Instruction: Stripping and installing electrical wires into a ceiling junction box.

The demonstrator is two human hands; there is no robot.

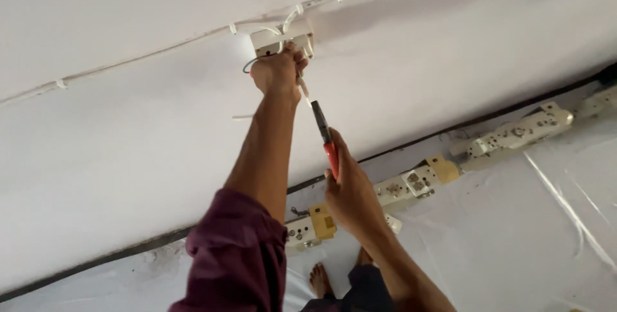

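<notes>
Left hand (278, 71): raised, fingers curled tight around a bundle of white wires (302, 87) right at the small white junction box (281, 41) fixed on the white wall (128, 145). Knuckles touch the lower edge of the box. A thin dark wire (247, 64) loops out at the left of the fist. Maroon sleeve (234, 254) covers the upper part of this arm.

Right hand (350, 193): below and to the right of the left, wrapped shut around the red handles of a pair of pliers (324, 135). The dark nose of the tool points up and left, meeting the white wires just under the left fist; whether the tip actually bites a wire cannot be told.

White cable (193, 39) runs along the wall to both sides of the box, held by small white clips.

Lower down, near the base of the wall: a row of cream and yellow switch and socket plates (411, 183) lies on clear plastic sheeting (514, 235) over the floor. A bare foot (319, 280) shows between the arms.
</notes>
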